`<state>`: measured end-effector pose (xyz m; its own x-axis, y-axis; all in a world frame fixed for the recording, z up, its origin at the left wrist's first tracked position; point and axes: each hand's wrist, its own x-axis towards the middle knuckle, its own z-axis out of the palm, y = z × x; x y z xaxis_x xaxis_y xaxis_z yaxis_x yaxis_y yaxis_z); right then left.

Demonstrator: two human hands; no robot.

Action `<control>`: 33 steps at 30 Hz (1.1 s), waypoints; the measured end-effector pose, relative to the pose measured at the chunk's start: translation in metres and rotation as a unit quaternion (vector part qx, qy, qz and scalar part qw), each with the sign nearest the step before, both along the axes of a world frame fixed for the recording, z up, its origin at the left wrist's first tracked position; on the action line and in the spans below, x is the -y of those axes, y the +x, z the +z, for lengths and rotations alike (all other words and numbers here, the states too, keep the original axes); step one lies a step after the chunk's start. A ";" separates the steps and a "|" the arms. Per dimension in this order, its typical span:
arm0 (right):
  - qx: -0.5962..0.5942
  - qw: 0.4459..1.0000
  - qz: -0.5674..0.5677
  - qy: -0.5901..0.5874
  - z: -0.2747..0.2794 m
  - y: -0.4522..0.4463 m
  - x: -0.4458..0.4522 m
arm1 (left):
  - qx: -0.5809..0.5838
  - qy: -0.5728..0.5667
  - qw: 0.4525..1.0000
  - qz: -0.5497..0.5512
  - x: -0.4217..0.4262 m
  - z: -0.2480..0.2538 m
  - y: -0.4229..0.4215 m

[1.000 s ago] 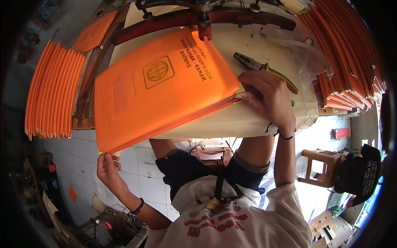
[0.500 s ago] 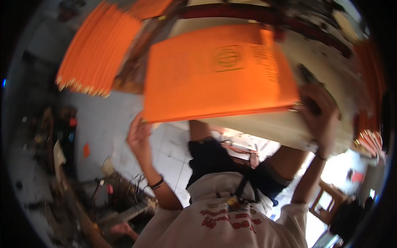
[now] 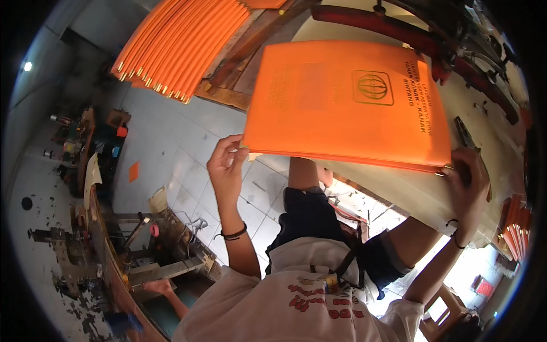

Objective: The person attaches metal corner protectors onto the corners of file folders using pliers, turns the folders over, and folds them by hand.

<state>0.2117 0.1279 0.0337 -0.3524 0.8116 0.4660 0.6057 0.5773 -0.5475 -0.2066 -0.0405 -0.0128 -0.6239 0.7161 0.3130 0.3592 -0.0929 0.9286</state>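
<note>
An orange folder (image 3: pixel 319 108) with dark printed lettering and a globe emblem lies spread in front of me, partly over the pale tabletop (image 3: pixel 387 194). My left hand (image 3: pixel 227 157) pinches its near left corner between thumb and fingers. At the near right corner, by a small metal corner piece, my right hand (image 3: pixel 468 174) grips the folder with bent fingers. A dark slim tool (image 3: pixel 464 132) rests on the tabletop just beyond my right hand. The underside of the folder is hidden.
A fanned stack of orange folders (image 3: pixel 182 43) with metal corners sits on a wooden surface at upper left. More folders (image 3: pixel 515 228) lie at far right. A dark red machine bar (image 3: pixel 387 25) crosses the back. Another person's foot (image 3: pixel 156 286) shows at lower left.
My view has turned, so the folder and both hands appear farther right. Both hands still hold the folder's near corners. The picture is sharper now.
</note>
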 end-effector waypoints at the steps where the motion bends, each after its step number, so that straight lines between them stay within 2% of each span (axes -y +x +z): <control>1: 0.001 1.000 0.003 0.012 0.001 -0.001 0.001 | 0.011 0.012 1.000 -0.007 0.000 -0.002 0.001; 7: 0.030 0.995 0.031 0.090 0.009 -0.007 0.001 | 0.045 -0.005 0.999 0.020 -0.002 -0.004 0.023; 9: 0.015 0.998 0.011 0.059 0.008 -0.007 0.003 | 0.060 -0.013 0.998 0.021 -0.003 -0.002 0.024; 12: 0.018 0.999 -0.004 0.046 0.007 -0.005 0.005 | -0.011 -0.051 0.999 -0.015 0.004 0.006 0.004; 15: 0.020 0.996 0.001 0.087 0.009 -0.006 0.003 | -0.284 -0.051 0.958 0.001 0.005 0.041 0.005; 16: 0.025 0.995 0.003 0.092 0.010 -0.007 0.003 | -0.289 -0.075 0.954 0.006 0.006 0.055 0.013; 18: 0.030 0.995 0.003 0.097 0.011 -0.008 0.002 | -0.456 -0.092 0.885 -0.005 0.001 0.079 0.032; 21: 0.030 0.996 -0.003 0.089 0.011 -0.009 0.004 | -0.514 -0.031 0.856 -0.051 -0.015 0.099 0.067; 24: 0.026 0.996 -0.005 0.084 0.012 -0.008 0.006 | -0.473 0.095 0.870 -0.106 -0.043 0.090 0.090; 27: 0.024 0.996 0.007 0.089 0.014 -0.007 0.004 | -0.508 -0.034 0.847 -0.154 -0.077 0.061 0.115; 30: 0.023 0.997 0.016 0.073 0.013 -0.004 0.004 | -0.487 -0.106 0.850 -0.168 -0.087 0.037 0.123; 33: 0.035 0.996 0.021 0.080 0.012 -0.003 0.003 | -0.557 -0.099 0.808 -0.165 -0.085 0.036 0.120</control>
<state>0.2089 0.1254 0.0455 -0.4210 0.7123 0.5617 0.6129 0.6798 -0.4027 -0.0871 0.0447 0.0231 0.2004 0.8907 0.4080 0.9685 -0.2430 0.0548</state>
